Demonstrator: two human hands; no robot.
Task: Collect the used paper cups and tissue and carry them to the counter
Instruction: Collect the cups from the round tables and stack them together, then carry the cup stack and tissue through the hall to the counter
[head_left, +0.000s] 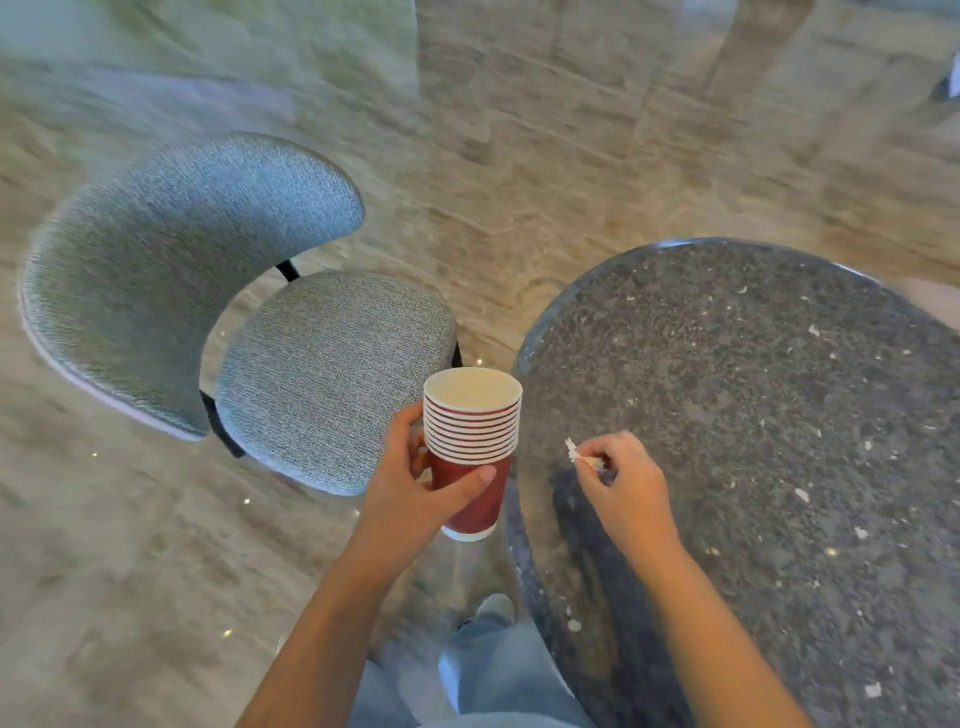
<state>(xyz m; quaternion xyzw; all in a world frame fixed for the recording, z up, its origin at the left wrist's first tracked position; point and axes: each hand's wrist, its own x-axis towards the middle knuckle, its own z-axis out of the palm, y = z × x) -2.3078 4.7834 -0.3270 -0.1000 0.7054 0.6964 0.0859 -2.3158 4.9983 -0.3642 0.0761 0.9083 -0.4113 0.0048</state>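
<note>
Stack of paper cups (471, 427) was matt paper, red on the outer wall with white rolled rims and a dull cream inner face; the tissue scrap (570, 448) was white, thin and crumpled, too small to judge further. Table top (753, 415) read as dark grey stone with pale flecks, smooth and polished, while the floor (519, 182) looked beige, veined, stone-like and glossy, with reflections and small glints. Chair (332, 374) was covered in coarse, nubby grey-blue woven cloth, matt, on thin black legs of undetermined material; trousers (493, 670) were pale blue matt cloth.
</note>
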